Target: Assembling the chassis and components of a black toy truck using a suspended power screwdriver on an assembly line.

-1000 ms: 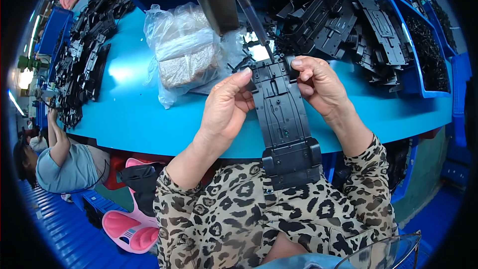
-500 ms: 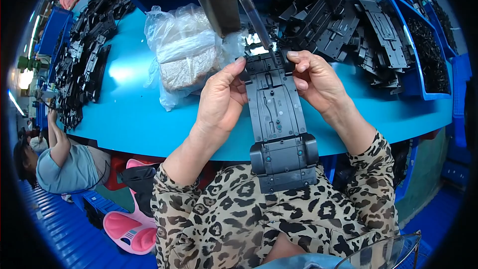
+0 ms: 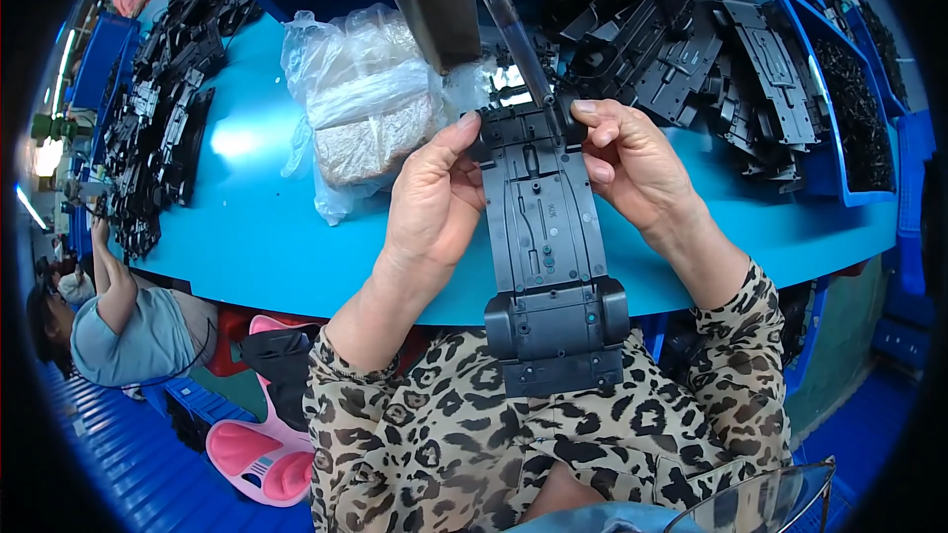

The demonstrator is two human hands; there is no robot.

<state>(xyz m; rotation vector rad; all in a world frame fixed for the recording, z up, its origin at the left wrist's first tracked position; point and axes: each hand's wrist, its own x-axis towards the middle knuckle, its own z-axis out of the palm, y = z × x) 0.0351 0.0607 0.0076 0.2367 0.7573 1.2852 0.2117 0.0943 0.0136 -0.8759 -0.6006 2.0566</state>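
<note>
Two bare hands holding a long black plastic panel at a workbench, seen from the head. The panel point(image 3: 541, 222) lies between the hands, its far end above the blue table point(image 3: 237, 227) and its near end in front of the person's leopard-print shirt point(image 3: 425, 434); its upper face bears ridges, small holes and, toward the near end, a raised block on each side. The left hand point(image 3: 433, 197) is clamped on the far left corner, thumb on the edge and the other fingers curled, partly hidden behind the panel. The right hand point(image 3: 637, 168) is clamped on the far right corner, its fingers bent and drawn close at the edge. A tool point(image 3: 509, 30) with a tan upper part and a slim shaft slants down to the panel's far end; whether its tip touches cannot be told. Beyond the left hand rests a clear plastic bag point(image 3: 370, 114) wrapped around a pale block. Beyond the right hand lies a heap of black parts point(image 3: 681, 59), with a blue bin point(image 3: 851, 197) of small dark pieces beside it. At far left, a long pile point(image 3: 168, 99) of black parts covers the table, and a co-worker point(image 3: 133, 336) in light blue sits near a pink chair point(image 3: 262, 459).
</note>
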